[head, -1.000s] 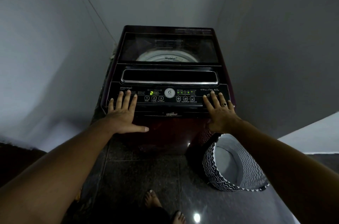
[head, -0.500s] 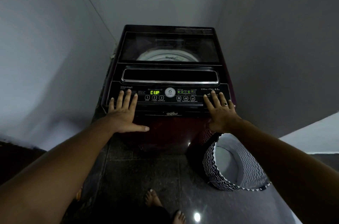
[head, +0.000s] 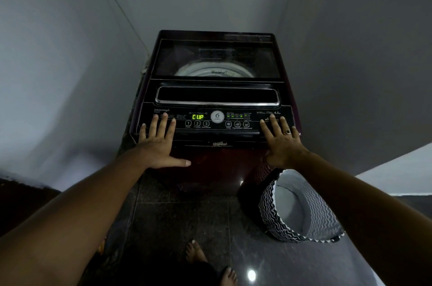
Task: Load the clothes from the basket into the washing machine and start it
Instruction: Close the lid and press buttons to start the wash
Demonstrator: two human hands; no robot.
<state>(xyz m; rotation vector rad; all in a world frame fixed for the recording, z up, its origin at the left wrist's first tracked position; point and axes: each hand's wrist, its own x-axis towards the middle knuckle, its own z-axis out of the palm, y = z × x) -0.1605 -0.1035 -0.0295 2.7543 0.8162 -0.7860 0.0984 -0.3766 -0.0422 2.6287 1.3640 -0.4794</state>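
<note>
**Washer** [head: 222,164], centre to 12 o'clock: lid down. Only the drum rim shows through the glass. Clothes unseen, presumably inside.

**Basket** [head: 301,206], 4 o'clock, on the floor beside the washer: only grey lining shows.

**Left hand** [head: 159,145], 9 o'clock, and **right hand** [head: 284,145], 3 o'clock: well apart, fingers straight, flat on the panel ends, gripping nothing.

**Display** [head: 198,117], centre: reads "CUP".

**Power key** [head: 188,123]: near the left fingertips.

**Risks:** a leaning hand slides onto the key and cuts the cycle; "CUP" may be a prompt going unanswered.
</note>
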